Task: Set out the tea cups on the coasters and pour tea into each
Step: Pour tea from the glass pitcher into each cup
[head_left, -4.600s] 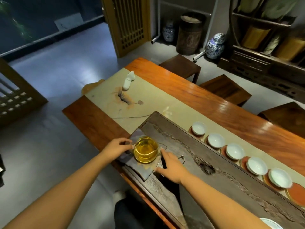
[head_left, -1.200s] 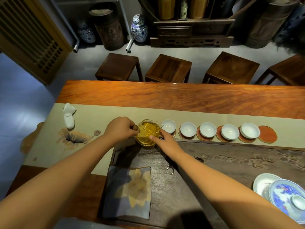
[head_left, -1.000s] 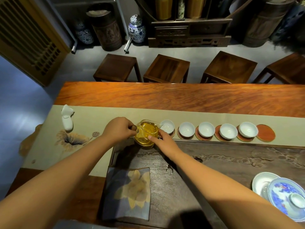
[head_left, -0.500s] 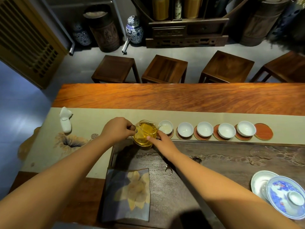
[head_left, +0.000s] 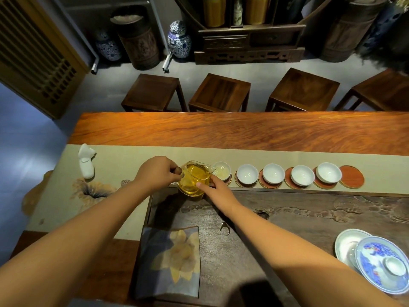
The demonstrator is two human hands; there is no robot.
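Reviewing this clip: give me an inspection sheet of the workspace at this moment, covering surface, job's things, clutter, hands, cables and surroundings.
Surface: long reddish wooden table with beige runner and dark carved tea tray.
Job's things: glass pitcher of amber tea tilted at the leftmost white cup; four more white cups on round red coasters; rightmost coaster bare.
Clutter: folded printed cloth, blue-and-white lidded bowl, white figurine.
Hands: left hand on pitcher handle; right hand steadying its side.
Cables: nothing seen.
Surroundings: four wooden stools, porcelain jars, cabinet.
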